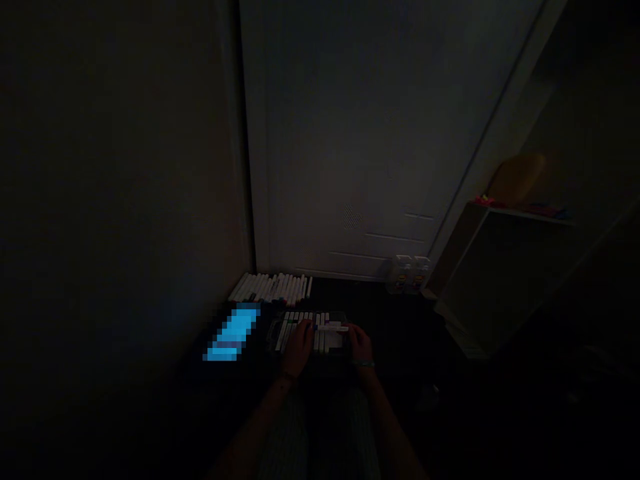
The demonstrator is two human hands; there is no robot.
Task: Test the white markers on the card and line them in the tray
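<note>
The scene is very dark. A white marker [333,327] lies level between my two hands. The fingers of my left hand [299,348] are closed at its left end, and those of my right hand [361,345] pinch its right end. Directly beneath is a case [273,333] that looks see-through, with several white markers [321,341] lined up inside it. My left hand covers part of these rows. A wristband [365,363] circles my right wrist.
Behind the case, to the left, more white markers [270,288] lie side by side on the dark table [395,327]. A bright, pixelated blue screen [234,333] glows at the left. Two clear bottles [410,275] stand at the back right, near a shelf unit [500,267].
</note>
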